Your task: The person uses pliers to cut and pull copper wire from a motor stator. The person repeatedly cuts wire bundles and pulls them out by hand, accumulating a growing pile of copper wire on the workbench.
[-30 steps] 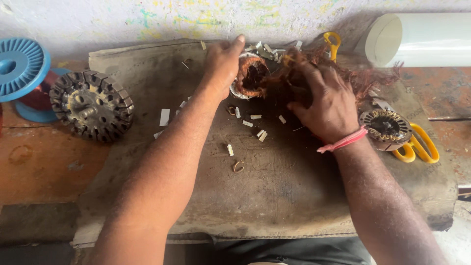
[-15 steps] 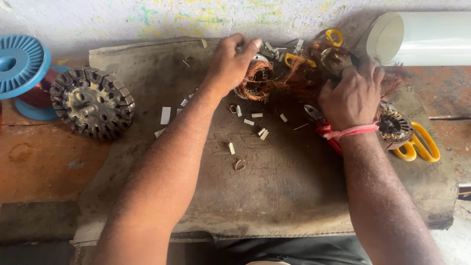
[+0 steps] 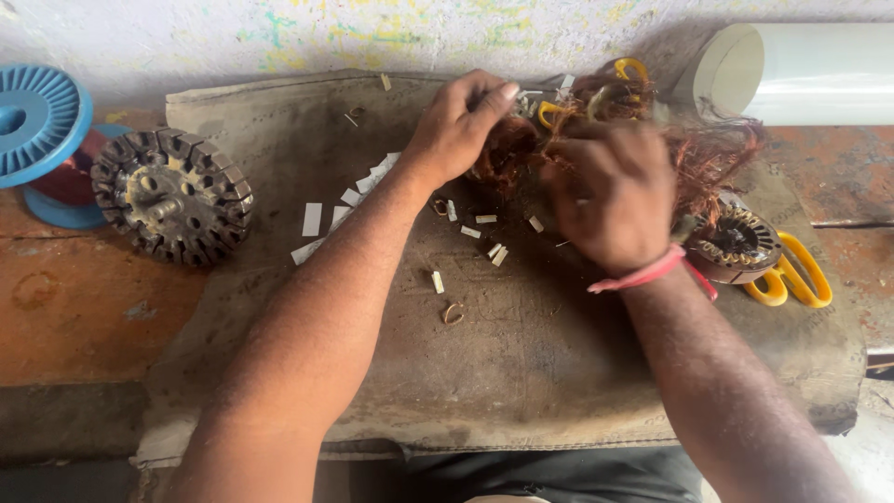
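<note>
Left hand: the left hand (image 3: 461, 126) reaches far across the mat from the near left, forearm stretched out, fingers curled down over the copper-wound stator (image 3: 507, 154) and closed on its left edge.
Right hand: the right hand (image 3: 610, 191) comes in from the near right, knuckles up and blurred, fingers bent under and closed into the tangle of copper wire (image 3: 712, 154); what exactly they pinch is hidden beneath the hand. A red band (image 3: 643, 275) sits at its wrist.
Stator: lies at the far middle of the mat, between both hands, its reddish windings partly pulled loose and spreading to the right.
Mat: a worn grey-brown cloth mat (image 3: 521, 373) covers the middle of the bench; white paper strips (image 3: 321, 219) lie scattered on it left of the left forearm, and smaller bits lie near the hands.
Left side: a bare dark slotted stator core (image 3: 172, 194) rests on the mat's left edge, with a blue plastic spool (image 3: 37, 121) just beyond it at the far left.
Right side: a smaller wound stator (image 3: 736, 244) lies just right of the right wrist, touching yellow-handled scissors (image 3: 792, 275); a white pipe (image 3: 801, 74) lies at the far right.
Surface and room: a rusty orange bench top (image 3: 84, 307) shows on both sides of the mat, against a pale paint-flecked wall (image 3: 279, 33).
</note>
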